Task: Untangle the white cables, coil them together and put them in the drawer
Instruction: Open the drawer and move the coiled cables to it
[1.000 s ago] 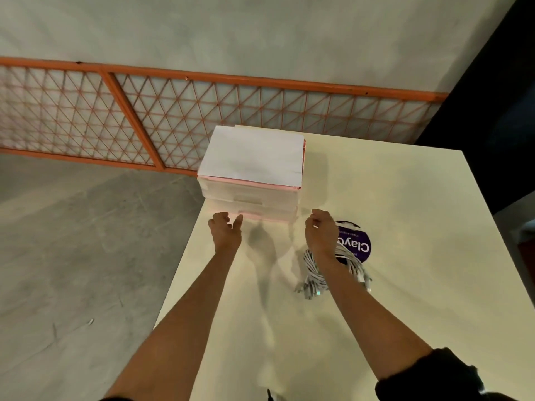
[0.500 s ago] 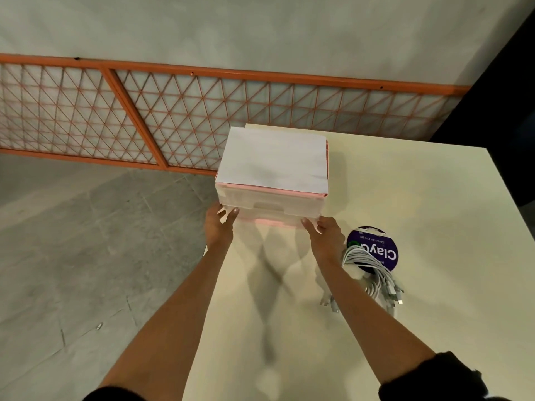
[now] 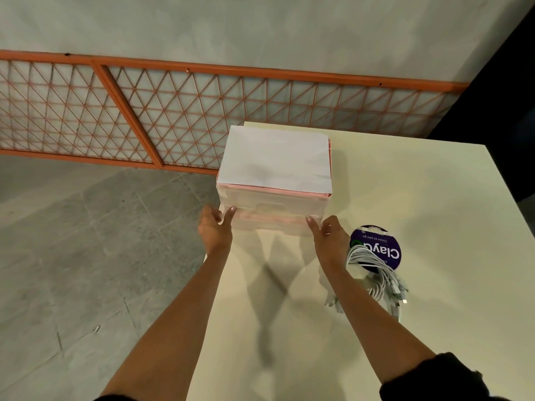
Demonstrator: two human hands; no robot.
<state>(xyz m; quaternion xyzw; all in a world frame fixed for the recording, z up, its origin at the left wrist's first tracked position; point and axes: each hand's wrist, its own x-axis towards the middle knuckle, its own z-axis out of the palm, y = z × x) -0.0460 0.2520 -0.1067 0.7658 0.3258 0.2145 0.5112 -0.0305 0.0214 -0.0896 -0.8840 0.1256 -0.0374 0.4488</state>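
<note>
Cream table (image 3: 434,198), orange lattice behind. left hand (image 3: 215,230) and right hand (image 3: 330,241) each pinch a front corner of the drawer (image 3: 272,218) with their fingers, mid-frame. The white cables (image 3: 376,273) are bundled right of center. Pull unevenly and I'd guess the whole light box slides instead.

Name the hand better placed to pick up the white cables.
Right. The white cables lie just beside the right hand; the left hand is at the opposite corner of the drawer box.

dim warm light | crossed arm shadows | wide-angle edge bend
</note>
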